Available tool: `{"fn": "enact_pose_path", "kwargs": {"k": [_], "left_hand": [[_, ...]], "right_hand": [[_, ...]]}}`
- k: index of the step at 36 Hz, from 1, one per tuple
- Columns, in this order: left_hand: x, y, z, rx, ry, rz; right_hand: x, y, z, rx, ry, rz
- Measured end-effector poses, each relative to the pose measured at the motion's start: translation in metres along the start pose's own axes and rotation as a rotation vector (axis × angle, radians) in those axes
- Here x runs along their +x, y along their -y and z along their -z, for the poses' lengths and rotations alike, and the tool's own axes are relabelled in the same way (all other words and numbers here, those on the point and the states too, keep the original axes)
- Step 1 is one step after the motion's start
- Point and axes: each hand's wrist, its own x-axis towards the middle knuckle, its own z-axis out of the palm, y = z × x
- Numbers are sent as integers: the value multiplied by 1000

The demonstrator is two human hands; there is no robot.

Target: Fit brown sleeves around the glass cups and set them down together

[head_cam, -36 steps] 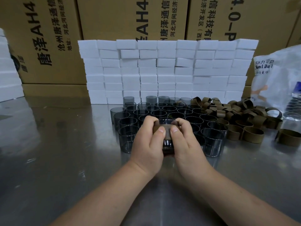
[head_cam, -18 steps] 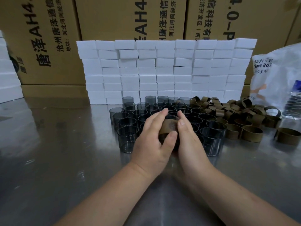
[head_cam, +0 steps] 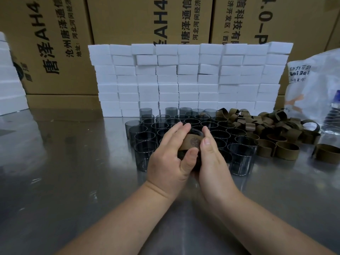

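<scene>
A dark glass cup wearing a brown sleeve (head_cam: 192, 142) is tilted between my two hands, just above the steel table. My left hand (head_cam: 169, 157) cradles it from the left, thumb curled over the sleeve's lower edge and fingers stretched along the far side. My right hand (head_cam: 211, 155) presses against it from the right with fingers nearly straight. Behind the hands stand several bare smoky glass cups (head_cam: 145, 138) in rows. A heap of loose brown sleeves (head_cam: 287, 152) lies to the right of the cups.
A wall of white foam blocks (head_cam: 189, 78) stands behind the cups, with cardboard boxes (head_cam: 55, 43) behind it. A plastic bag (head_cam: 312, 85) sits at far right. More white blocks (head_cam: 9, 85) are at far left. The steel table (head_cam: 73, 181) reflects light.
Both hands went from pinching the sleeve onto the cup with thumbs on top to cupping its sides. The sleeved cup has tilted and its printed emblem now shows.
</scene>
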Motion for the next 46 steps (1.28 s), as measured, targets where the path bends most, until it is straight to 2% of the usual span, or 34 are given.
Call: {"fn": "enact_pose_path", "kwargs": {"k": [7,12,17,23,38,46], "left_hand": [[-1,3,-6,-92,1,41],[0,6,-9,-195,50,246],[1,8,-10,-199,37,312],[1,11,-9,-116,1,277],[1,9,-7,-137,41,266],[6,7,-6,84,72,316]], "right_hand": [[6,1,0,-48,-26,21],[10,1,5,-106,-21,66],[7,2,3,-195,11,124],[7,-2,3,-229,54,154],[10,-8,5,-257,55,201],[12,-5,9,-232,71,195]]}}
